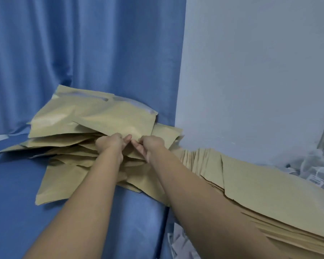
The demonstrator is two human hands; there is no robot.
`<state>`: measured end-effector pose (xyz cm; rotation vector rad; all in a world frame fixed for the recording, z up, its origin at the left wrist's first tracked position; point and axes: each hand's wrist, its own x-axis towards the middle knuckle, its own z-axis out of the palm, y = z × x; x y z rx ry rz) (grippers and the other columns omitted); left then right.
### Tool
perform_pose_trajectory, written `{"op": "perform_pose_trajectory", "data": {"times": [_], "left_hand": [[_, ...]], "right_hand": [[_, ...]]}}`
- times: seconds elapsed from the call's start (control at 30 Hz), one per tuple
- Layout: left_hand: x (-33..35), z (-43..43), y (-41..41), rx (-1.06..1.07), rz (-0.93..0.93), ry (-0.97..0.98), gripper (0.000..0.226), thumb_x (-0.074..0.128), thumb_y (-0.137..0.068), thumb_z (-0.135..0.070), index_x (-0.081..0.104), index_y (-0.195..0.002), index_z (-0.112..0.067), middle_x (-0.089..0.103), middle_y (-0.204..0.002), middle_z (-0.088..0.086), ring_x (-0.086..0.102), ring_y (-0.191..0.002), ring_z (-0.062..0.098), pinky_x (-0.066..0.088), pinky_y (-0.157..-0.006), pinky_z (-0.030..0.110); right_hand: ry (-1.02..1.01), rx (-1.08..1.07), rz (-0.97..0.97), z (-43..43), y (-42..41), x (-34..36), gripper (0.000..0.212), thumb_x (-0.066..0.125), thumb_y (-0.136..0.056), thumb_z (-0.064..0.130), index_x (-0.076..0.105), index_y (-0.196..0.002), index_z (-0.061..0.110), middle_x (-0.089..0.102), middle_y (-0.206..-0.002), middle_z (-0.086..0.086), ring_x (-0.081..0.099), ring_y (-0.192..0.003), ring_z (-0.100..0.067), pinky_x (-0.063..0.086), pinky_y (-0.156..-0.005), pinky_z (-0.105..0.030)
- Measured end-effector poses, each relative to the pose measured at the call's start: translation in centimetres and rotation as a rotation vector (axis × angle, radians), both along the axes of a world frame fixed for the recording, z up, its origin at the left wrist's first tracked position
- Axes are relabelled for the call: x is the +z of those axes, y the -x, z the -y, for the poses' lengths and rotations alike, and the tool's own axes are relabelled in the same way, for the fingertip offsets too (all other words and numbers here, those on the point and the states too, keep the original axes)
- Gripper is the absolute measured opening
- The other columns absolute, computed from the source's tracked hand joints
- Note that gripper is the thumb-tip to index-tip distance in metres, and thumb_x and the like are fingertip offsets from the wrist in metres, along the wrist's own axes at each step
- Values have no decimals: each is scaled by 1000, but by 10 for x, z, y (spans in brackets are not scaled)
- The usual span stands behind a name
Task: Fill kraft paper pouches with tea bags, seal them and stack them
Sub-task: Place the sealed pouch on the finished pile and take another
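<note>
Judging by its creases, the kraft pouch (118, 122) is expected to be light, with a crisp paper skin that bends and holds a fold rather than flopping. A faint sheen is noted on the face, so sliding off its neighbours is thought likely. Any contents are presumed soft and crushable. Hold is therefore best taken along a flat rim, not across the belly.

Left hand (111, 143) and right hand (151, 146) are seen close together, knuckles almost meeting. Both are curled, and the pouch's near edge is pinched between fingers and thumbs.

The pouch is placed on top of a loose heap of pouches (64, 146) at the far right corner of the blue-covered surface (17, 184), pushed up against the curtain (82, 43) and the wall (251, 71).

Appearance: tan, rectangular, slightly puffed, wrinkled. A pale strip is seen along the far edges of the upper pouches. Whether the mouth is sealed cannot be told.

A fanned stack of flat pouches (269, 193) is noted off the right edge, with white tea bags (314, 176) beyond it.
</note>
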<state>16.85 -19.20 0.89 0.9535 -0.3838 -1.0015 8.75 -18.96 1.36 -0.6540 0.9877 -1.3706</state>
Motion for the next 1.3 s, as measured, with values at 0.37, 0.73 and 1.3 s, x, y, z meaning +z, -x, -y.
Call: {"op": "perform_pose_trajectory", "data": {"times": [0.37, 0.73, 1.3], "left_hand": [[-1, -3, 5, -92, -20, -88, 8, 47, -92, 8, 54, -95, 7, 57, -69, 15, 64, -54, 16, 50, -53, 22], [-7, -70, 93, -38, 376, -62, 15, 51, -86, -7, 61, -95, -1, 64, -88, 16, 58, -63, 26, 45, -56, 29], [-71, -185, 248, -123, 25, -47, 13, 39, -89, -11, 50, -83, -11, 52, -71, 5, 49, -52, 16, 40, -47, 21]], "right_hand": [[17, 21, -102, -6, 3, -14, 9, 51, -90, -8, 53, -82, -4, 61, -69, -13, 69, -94, -32, 55, -86, -32], [225, 16, -246, -86, 83, 2, 17, 46, -90, -8, 58, -81, -1, 62, -73, -13, 62, -53, -15, 57, -60, -20], [496, -323, -1921, -196, 267, -92, 29, 36, -99, 24, 50, -121, 11, 62, -88, -8, 58, -85, -33, 35, -64, -35]]}}
